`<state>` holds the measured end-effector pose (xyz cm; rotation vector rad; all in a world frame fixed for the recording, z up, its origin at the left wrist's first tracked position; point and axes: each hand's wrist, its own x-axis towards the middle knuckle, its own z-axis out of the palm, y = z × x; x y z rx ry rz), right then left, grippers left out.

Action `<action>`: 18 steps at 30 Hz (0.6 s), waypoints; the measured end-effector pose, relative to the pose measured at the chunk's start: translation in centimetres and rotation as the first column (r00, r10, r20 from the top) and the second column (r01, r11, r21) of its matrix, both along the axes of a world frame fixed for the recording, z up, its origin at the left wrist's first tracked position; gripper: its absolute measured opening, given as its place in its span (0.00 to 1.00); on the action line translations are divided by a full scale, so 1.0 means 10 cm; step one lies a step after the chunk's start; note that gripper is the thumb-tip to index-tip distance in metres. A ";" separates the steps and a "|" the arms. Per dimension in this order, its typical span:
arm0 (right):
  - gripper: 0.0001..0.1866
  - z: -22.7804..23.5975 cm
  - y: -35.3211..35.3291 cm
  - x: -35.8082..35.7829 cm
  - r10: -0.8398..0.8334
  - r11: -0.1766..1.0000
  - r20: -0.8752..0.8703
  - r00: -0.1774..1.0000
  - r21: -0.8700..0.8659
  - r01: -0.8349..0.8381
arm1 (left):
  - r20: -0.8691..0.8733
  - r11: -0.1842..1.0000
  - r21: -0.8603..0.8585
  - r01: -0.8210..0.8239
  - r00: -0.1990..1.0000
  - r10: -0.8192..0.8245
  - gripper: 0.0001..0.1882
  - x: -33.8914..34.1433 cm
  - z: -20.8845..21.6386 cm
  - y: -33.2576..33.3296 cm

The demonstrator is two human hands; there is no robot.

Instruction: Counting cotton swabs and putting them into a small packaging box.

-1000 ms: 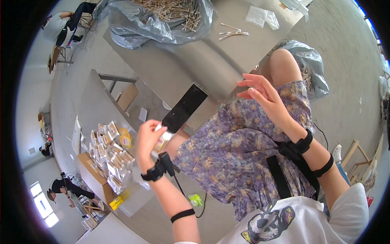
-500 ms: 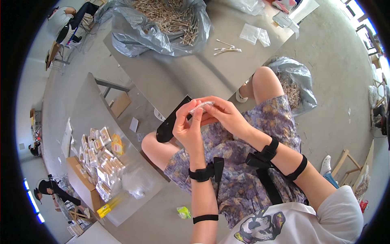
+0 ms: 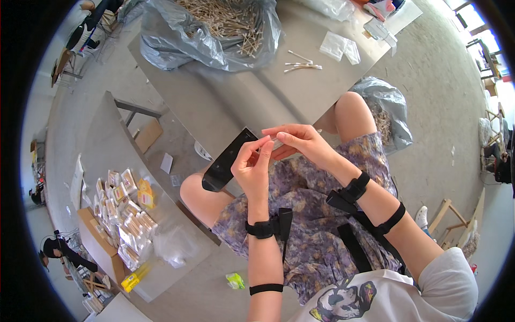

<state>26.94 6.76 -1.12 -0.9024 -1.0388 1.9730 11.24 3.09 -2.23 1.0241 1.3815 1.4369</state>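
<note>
Above my lap, my left hand and my right hand meet with their fingertips around a small white bundle. Left thumb and forefinger pinch its near end, while the right thumb presses on it from the other side. Fingers cover most of it, so whether it is a bunch of cotton swab heads cannot be made out. Just left of my hands, a black phone-like slab lies across my left thigh. Beyond them on the table, several loose cotton swabs lie near small clear plastic bags.
A grey plastic bag full of cotton swabs sits on the table. Another bag of swabs stands on the floor by my right knee. Packed swab packets and a cardboard box cover the left-hand table. Other people sit far left.
The white bundle, plainly visible before between my fingers, is now mostly covered by them. My left fingers have straightened somewhat, and the view has shifted slightly.
</note>
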 end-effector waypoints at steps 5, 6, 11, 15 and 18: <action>0.21 0.04 0.03 0.02 0.018 1.000 0.097 0.995 -0.018 -0.016 | 0.013 0.999 -0.034 0.033 0.999 -0.033 0.06 -0.01 -0.03 0.02; 0.21 0.03 0.03 0.03 0.017 1.000 0.098 0.995 -0.020 -0.015 | -0.031 0.999 -0.029 0.027 0.999 -0.028 0.06 0.01 0.01 0.01; 0.21 -0.04 -0.01 0.06 -0.006 1.000 0.024 1.000 -0.021 0.007 | -0.049 0.998 -0.025 0.055 0.997 -0.056 0.05 0.05 0.08 -0.03; 0.21 -0.04 0.00 0.02 -0.030 1.000 -0.042 0.999 -0.011 0.029 | -0.034 1.000 0.027 0.006 0.999 -0.005 0.06 0.04 0.05 0.00; 0.22 -0.06 0.06 0.03 -0.031 0.999 -0.018 0.999 -0.017 0.031 | 0.022 1.000 -0.029 0.007 1.000 -0.007 0.06 0.01 0.03 0.03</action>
